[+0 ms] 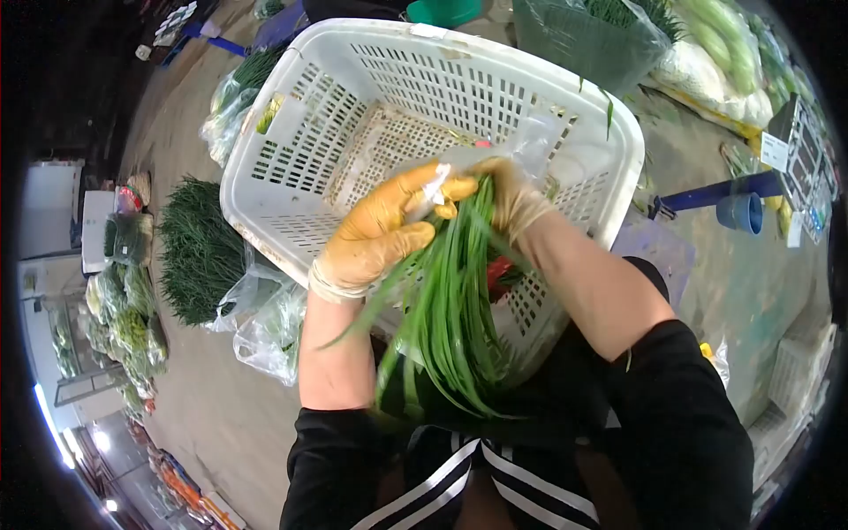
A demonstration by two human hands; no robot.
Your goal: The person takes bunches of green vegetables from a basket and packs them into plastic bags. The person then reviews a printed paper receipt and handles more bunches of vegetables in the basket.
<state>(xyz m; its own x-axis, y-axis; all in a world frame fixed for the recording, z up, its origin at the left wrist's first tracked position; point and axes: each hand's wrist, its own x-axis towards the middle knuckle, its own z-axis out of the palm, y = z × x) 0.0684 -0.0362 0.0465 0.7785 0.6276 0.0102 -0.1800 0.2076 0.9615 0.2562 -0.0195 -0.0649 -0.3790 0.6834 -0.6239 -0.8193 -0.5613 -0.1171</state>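
Note:
A bunch of long, flat green garlic chives (455, 300) hangs in front of me over the near rim of a white plastic basket (609, 199). My right hand (512, 199), in a thin glove and blurred by motion, is closed round the upper end of the bunch. My left hand (380, 221), in a yellowish glove, curls its thumb and fingers against the bunch's left side. A small white patch (435, 184) shows on its fingers; what it is I cannot make out. One loose leaf trails down left of the bunch. Something red (499, 274) shows behind the leaves.
Piles of dark green stalks (199, 252) and a clear plastic bag (274, 327) lie on the floor to the left. Bagged vegetables (707, 79) stand at the upper right. A scale-like device (799, 159) and a blue cup (739, 214) are at the right.

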